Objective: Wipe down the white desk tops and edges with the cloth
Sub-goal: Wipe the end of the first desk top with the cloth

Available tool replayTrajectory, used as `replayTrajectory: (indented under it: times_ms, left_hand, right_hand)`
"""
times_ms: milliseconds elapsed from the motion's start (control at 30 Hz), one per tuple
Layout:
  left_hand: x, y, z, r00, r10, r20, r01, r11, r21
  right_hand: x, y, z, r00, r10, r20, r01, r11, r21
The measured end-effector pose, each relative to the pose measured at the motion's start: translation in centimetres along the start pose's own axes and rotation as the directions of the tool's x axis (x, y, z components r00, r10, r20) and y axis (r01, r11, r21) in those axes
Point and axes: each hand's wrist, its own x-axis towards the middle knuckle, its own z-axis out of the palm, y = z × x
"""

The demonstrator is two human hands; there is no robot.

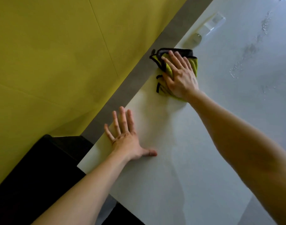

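The white desk top (195, 151) fills the right and lower middle of the view, its far edge running diagonally from lower left to upper right. A yellow-green cloth with black trim (165, 65) lies bunched at that far edge. My right hand (179, 75) presses flat on the cloth with straight fingers. My left hand (127, 137) rests flat on the bare desk near the edge, fingers spread, holding nothing.
A yellow partition wall (57, 62) stands just beyond a grey gap (139, 75) along the desk's edge. Streaks of water droplets (246, 56) lie on the desk at the upper right. A clear plastic fitting (213, 25) sits near the far edge. A dark object (41, 168) is at lower left.
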Motion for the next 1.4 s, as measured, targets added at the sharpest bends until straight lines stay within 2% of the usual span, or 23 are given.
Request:
replayTrajectory:
  times_ms: [100, 133, 200, 300, 367, 433, 500, 533, 567, 667, 733, 767, 800, 867, 933, 967, 1033, 1100, 1167, 1233, 1267, 1333, 1400]
  left_hand:
    - [-0.3, 0.1, 0.1, 1.000, -0.008, -0.001, 0.008, 1.000, -0.013]
    - [-0.3, 0.2, 0.1, 1.000, -0.013, -0.016, 0.013, 1.000, -0.004]
    - [-0.4, 0.4, 0.1, 0.999, -0.041, -0.026, 0.041, 0.999, -0.012]
    - [-0.6, 0.8, 0.1, 0.997, -0.068, -0.023, 0.068, 0.998, 0.005]
    - [-0.7, 1.0, -0.1, 0.994, -0.103, -0.020, 0.104, 0.994, 0.034]
    - [-1.1, 2.0, -0.5, 0.983, -0.176, -0.053, 0.179, 0.982, 0.062]
    - [-1.8, 4.6, -0.7, 0.978, -0.181, -0.104, 0.190, 0.978, 0.085]
    - [-2.0, 6.6, -0.5, 0.983, -0.132, -0.129, 0.144, 0.986, 0.086]
    - [-2.1, 8.9, -0.3, 0.987, -0.071, -0.146, 0.081, 0.994, 0.069]
    - [-1.5, 16.4, 0.3, 0.991, 0.056, -0.119, -0.058, 0.998, -0.015]
    - [-0.6, 20.0, 0.6, 0.992, 0.094, -0.087, -0.094, 0.996, 0.005]
    - [0.0, 21.2, 0.8, 0.994, 0.096, -0.061, -0.094, 0.995, 0.019]
    - [0.6, 22.0, 1.1, 0.996, 0.083, -0.039, -0.082, 0.996, 0.035]
    - [1.6, 22.7, 1.9, 0.999, 0.030, -0.030, -0.028, 0.996, 0.087]
    - [2.1, 22.7, 2.9, 0.999, -0.013, -0.036, 0.018, 0.992, 0.126]
    - [2.3, 22.6, 3.1, 0.999, -0.026, -0.035, 0.030, 0.991, 0.129]
    - [2.3, 22.4, 3.1, 0.999, -0.036, -0.034, 0.040, 0.992, 0.122]
    - [2.3, 22.2, 3.1, 0.999, -0.026, -0.041, 0.031, 0.991, 0.129]
    - [2.3, 22.0, 3.3, 0.998, -0.014, -0.053, 0.020, 0.994, 0.110]
    - [2.3, 21.9, 3.3, 0.998, -0.011, -0.054, 0.016, 0.995, 0.094]
    - [2.4, 21.9, 3.4, 0.999, -0.014, -0.043, 0.018, 0.995, 0.097]
    - [2.6, 22.1, 3.4, 0.999, -0.026, -0.027, 0.029, 0.992, 0.119]
    - [2.6, 22.1, 3.5, 0.999, -0.039, -0.028, 0.042, 0.992, 0.123]
  right_hand:
    - [-3.5, -5.1, 1.5, 0.983, 0.162, -0.084, -0.155, 0.984, 0.089]
    - [-6.5, -6.9, 2.0, 0.984, 0.146, -0.098, -0.134, 0.984, 0.117]
    - [-12.9, -8.6, 2.7, 0.999, 0.000, -0.038, 0.005, 0.993, 0.114]
    - [-18.8, -3.2, 1.5, 0.990, -0.139, 0.014, 0.137, 0.985, 0.102]
    - [-18.9, 4.7, 0.2, 0.999, -0.034, -0.020, 0.035, 0.998, 0.053]
    - [-17.6, 11.9, -1.2, 0.974, 0.208, -0.088, -0.205, 0.978, 0.041]
    - [-16.5, 13.8, -1.7, 0.914, 0.389, -0.113, -0.380, 0.920, 0.091]
    - [-16.9, 12.6, -1.4, 0.910, 0.399, -0.110, -0.387, 0.915, 0.110]
    - [-18.1, 10.7, -1.0, 0.932, 0.346, -0.104, -0.335, 0.935, 0.112]
    - [-24.6, 6.1, -0.1, 1.000, -0.028, -0.001, 0.028, 0.992, 0.123]
    - [-26.8, 8.9, -0.5, 0.985, -0.173, -0.006, 0.172, 0.975, 0.143]
    - [-26.3, 12.2, -0.9, 0.987, -0.162, -0.025, 0.164, 0.977, 0.135]
    - [-25.1, 15.9, -1.3, 0.995, -0.094, -0.043, 0.099, 0.987, 0.125]
    - [-21.5, 23.8, -2.7, 0.981, 0.165, -0.101, -0.152, 0.981, 0.119]
    - [-18.1, 29.9, -4.4, 0.900, 0.419, -0.122, -0.404, 0.906, 0.126]
    - [-17.0, 31.2, -4.8, 0.863, 0.492, -0.117, -0.479, 0.869, 0.124]
    - [-16.7, 28.9, -4.4, 0.837, 0.536, -0.113, -0.520, 0.842, 0.146]
    - [-18.6, 22.5, -3.3, 0.919, 0.375, -0.126, -0.359, 0.924, 0.128]
    - [-21.0, 16.6, -1.9, 0.998, 0.034, -0.049, -0.028, 0.993, 0.118]
    - [-21.7, 16.1, -1.5, 0.982, -0.188, -0.016, 0.188, 0.972, 0.143]
    - [-21.2, 18.1, -1.6, 0.975, -0.218, -0.045, 0.223, 0.961, 0.164]
    - [-19.6, 24.2, -2.3, 0.990, -0.081, -0.115, 0.099, 0.983, 0.156]
    - [-18.0, 30.1, -3.4, 0.951, 0.258, -0.172, -0.236, 0.962, 0.140]
